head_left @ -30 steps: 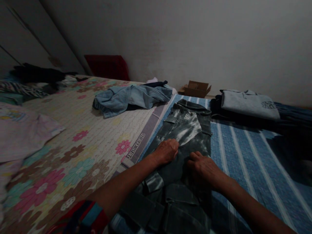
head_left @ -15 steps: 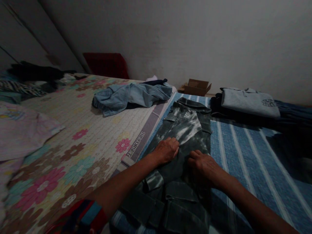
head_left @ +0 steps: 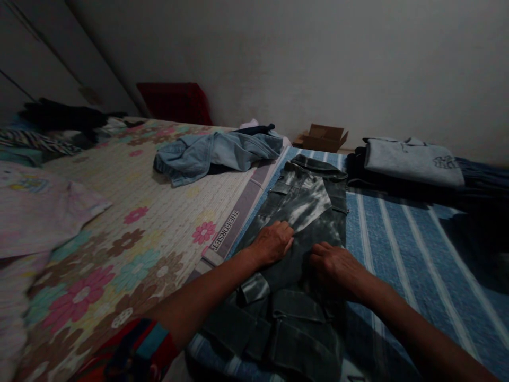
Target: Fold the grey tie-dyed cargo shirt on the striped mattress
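Observation:
A dark grey-green jacket (head_left: pixel 288 276) with pale tie-dye patches and flap pockets lies lengthwise in front of me, its collar end pointing to the wall. A sleeve is laid across its body, and the cuff shows below my left wrist. My left hand (head_left: pixel 274 241) is closed on the cloth at the jacket's middle, fingers curled. Just to the right, my right hand (head_left: pixel 332 265) grips the fabric near the jacket's right edge. The undersides of both hands and the fingertips are hidden.
Under the jacket is a blue striped sheet (head_left: pixel 397 254); a flowered mat (head_left: pixel 159 207) covers the left side. Light blue denim (head_left: pixel 226 154) lies crumpled beyond. A folded grey hoodie (head_left: pixel 409 162) tops a pile at right. A pink shirt (head_left: pixel 43 207), cardboard box (head_left: pixel 324 139) and red object (head_left: pixel 175 103) are also around.
The view has shifted slightly, so everything sits a little further right. Both hands keep nearly the same place on the jacket, with little visible movement.

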A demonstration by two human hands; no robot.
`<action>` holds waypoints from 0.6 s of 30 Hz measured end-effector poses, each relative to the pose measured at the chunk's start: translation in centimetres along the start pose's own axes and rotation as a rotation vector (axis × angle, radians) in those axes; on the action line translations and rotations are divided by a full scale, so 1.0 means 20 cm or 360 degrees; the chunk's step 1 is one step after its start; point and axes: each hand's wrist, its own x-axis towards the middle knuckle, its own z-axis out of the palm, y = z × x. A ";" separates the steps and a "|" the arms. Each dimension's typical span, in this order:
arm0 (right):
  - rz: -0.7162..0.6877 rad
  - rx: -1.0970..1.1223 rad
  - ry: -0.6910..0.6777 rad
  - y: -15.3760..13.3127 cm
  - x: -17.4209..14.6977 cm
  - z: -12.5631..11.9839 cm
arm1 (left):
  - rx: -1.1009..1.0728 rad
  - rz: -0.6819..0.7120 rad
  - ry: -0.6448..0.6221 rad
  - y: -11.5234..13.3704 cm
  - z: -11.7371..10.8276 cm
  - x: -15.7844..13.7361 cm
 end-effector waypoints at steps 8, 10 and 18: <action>0.0072 0.0048 -0.0031 -0.01 0.00 0.02 | -0.0411 0.0007 0.0103 -0.13 -0.09 -0.07; 0.0078 0.0061 -0.0003 -0.01 0.00 0.03 | -0.0428 -0.0101 0.0168 -0.19 -0.12 -0.12; 0.0081 0.0079 0.0019 -0.03 0.00 0.03 | -0.0369 -0.0428 0.0010 -0.23 -0.13 -0.38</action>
